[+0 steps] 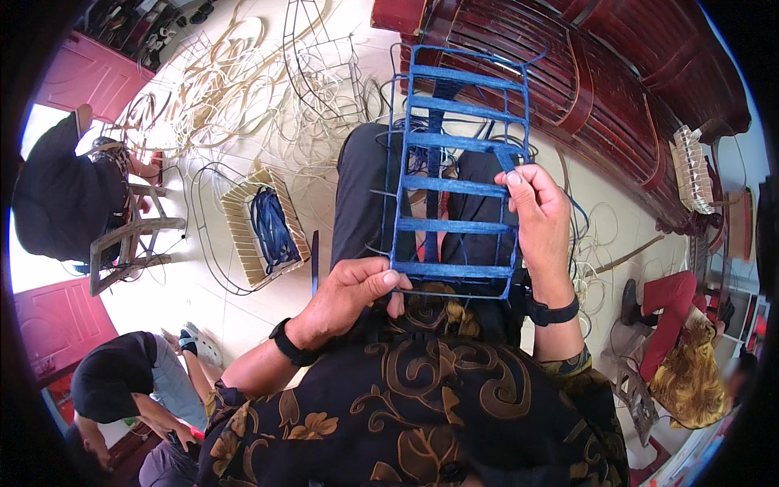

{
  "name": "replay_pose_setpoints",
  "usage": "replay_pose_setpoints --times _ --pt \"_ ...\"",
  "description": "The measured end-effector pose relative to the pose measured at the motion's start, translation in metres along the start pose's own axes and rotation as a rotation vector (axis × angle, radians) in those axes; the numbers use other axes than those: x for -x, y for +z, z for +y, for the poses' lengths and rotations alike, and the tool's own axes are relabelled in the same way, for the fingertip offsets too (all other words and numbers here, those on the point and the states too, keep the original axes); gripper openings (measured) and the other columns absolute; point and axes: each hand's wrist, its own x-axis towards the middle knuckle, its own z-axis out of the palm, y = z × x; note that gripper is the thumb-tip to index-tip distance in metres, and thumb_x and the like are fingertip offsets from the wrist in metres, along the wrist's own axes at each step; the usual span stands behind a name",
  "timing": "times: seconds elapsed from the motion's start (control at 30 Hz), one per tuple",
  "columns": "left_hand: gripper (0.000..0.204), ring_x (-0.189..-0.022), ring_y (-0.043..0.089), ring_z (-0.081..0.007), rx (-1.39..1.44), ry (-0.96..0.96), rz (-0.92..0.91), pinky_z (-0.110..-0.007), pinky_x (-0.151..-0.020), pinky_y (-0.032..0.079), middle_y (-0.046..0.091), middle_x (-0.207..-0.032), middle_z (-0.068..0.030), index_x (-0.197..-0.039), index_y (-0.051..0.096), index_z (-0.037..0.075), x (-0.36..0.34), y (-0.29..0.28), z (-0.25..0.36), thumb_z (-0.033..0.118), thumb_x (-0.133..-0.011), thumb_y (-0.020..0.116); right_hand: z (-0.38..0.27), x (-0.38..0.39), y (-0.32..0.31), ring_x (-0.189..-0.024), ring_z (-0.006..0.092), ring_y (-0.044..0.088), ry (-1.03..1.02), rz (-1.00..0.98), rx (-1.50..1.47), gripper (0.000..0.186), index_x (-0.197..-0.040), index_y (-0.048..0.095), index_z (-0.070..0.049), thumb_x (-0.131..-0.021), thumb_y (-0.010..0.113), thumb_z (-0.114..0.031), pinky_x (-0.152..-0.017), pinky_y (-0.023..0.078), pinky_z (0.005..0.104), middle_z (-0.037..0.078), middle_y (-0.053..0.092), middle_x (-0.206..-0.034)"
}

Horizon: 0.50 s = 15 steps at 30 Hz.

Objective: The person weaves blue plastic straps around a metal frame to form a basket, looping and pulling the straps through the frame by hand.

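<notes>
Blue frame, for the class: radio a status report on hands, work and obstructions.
Left hand holds blue frame by near left corner; right hand pinches blue strip. Frame above legs, crossbars wrapped. Nothing seen blocking hands.

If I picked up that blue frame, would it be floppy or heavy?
The frame is probably stiff: its sides run nearly straight beyond the left hand. It's likely light, being mostly open gaps. The thin, flat strip pinched by the right hand may flop.

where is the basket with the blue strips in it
In the head view, the basket sits on the floor, left of the person's left leg and beyond the left hand.
</notes>
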Motion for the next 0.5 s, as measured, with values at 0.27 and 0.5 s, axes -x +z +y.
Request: replay_pose_setpoints --times 0.27,0.5 --pt "0.030 -0.078 0.055 -0.0072 -0.164 -0.061 0.028 -0.021 -0.071 0.041 0.066 -0.081 -0.0023 -0.103 0.066 -0.002 -0.004 -0.007 0.020 0.025 -0.099 0.054 0.005 -0.007 -0.016 -0.092 0.0095 0.055 -0.119 -0.065 -0.072 0.010 -0.089 0.064 0.002 -0.089 0.064 -0.008 -0.082 0.044 0.0228 0.007 0.059 -0.111" --pt "0.022 -0.074 0.061 -0.0113 -0.467 0.112 0.191 -0.025 -0.070 0.048 0.065 -0.076 -0.0051 -0.093 0.066 -0.005 0.004 -0.034 0.041 0.015 -0.095 0.057 -0.029 0.011 -0.036 -0.078 0.0072 0.054 0.012 -0.069 -0.040 0.011 -0.090 0.064 0.002 -0.090 0.064 -0.009 -0.072 0.043 0.0207 0.001 0.062 -0.085"
